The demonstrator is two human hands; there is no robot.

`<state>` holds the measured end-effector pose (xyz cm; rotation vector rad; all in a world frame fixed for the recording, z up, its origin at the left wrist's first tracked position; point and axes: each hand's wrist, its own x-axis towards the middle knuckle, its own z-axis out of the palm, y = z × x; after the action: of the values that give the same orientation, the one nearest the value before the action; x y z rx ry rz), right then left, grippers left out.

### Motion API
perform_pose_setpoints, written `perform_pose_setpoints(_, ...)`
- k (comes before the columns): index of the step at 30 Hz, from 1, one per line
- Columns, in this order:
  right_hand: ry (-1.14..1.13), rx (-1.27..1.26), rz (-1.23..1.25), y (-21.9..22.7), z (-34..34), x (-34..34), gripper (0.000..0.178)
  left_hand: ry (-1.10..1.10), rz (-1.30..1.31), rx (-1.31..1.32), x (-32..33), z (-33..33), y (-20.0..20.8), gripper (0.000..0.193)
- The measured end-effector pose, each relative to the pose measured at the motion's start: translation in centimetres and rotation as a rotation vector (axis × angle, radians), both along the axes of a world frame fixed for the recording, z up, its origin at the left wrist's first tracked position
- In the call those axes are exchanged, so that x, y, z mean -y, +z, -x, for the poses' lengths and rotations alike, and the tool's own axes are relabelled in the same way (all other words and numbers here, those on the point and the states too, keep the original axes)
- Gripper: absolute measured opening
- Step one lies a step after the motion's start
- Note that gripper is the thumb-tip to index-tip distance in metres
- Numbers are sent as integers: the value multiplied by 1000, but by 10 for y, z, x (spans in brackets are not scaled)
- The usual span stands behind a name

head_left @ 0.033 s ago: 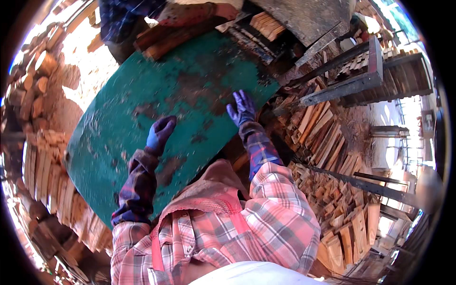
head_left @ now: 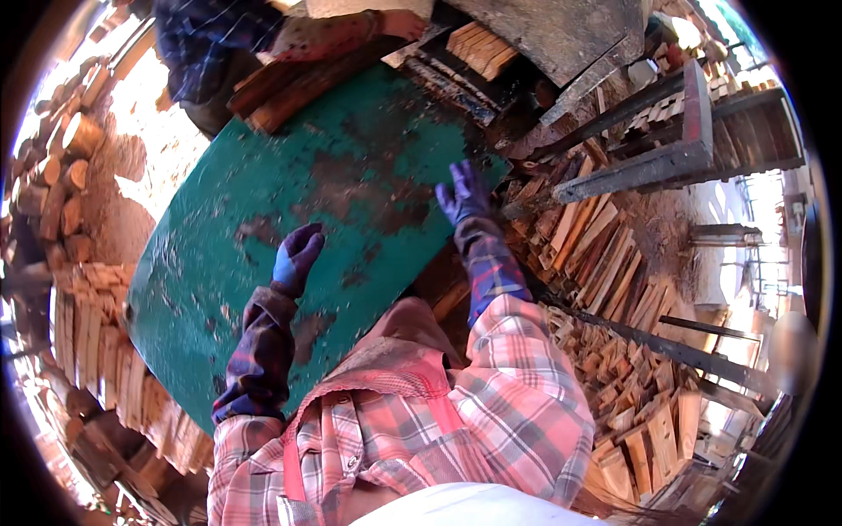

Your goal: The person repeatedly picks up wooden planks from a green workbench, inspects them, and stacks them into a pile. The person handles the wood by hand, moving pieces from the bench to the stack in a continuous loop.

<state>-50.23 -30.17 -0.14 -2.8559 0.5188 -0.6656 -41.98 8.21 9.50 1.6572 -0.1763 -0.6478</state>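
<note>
Splayed R hand (head_left: 466,195) over green tabletop (head_left: 197,276), couldn't judge grip of L hand (head_left: 296,256); poss. risked hitting metal bar (head_left: 630,174), swinging rt.

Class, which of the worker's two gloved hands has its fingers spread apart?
The right hand, near the right edge of the green tabletop: its fingers fan out, while the left hand has its fingers bunched.

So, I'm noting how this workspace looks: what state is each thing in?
Left hand: gloved, fingers curled, holding nothing visible
Right hand: gloved, fingers spread, contact unclear
Green tabletop: scuffed, marked with brown patches
Dark wood pieces: side by side, at its far edge
Split wood: loosely stacked
Logs: piled, cut ends showing
</note>
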Motion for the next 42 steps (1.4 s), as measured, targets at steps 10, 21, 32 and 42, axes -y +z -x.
perform_pose_setpoints(10, -406, 507, -1147, 31, -234, 291, 78, -370, -1148, 476, 152, -88, -12, 99)
perform_pose_setpoints(21, -483, 466, -755, 9, -274, 275, 52, -358, -1063, 541, 137, -87, -29, 102)
perform_pose_setpoints(32, -577, -601, -277, 45, -287, 271, 47, -321, -993, 524, 111, -85, -38, 97)
perform_pose_setpoints(42, 422, -490, -444, 34, -75, -67, 33, -289, -379, 496, 200, -99, 21, 97)
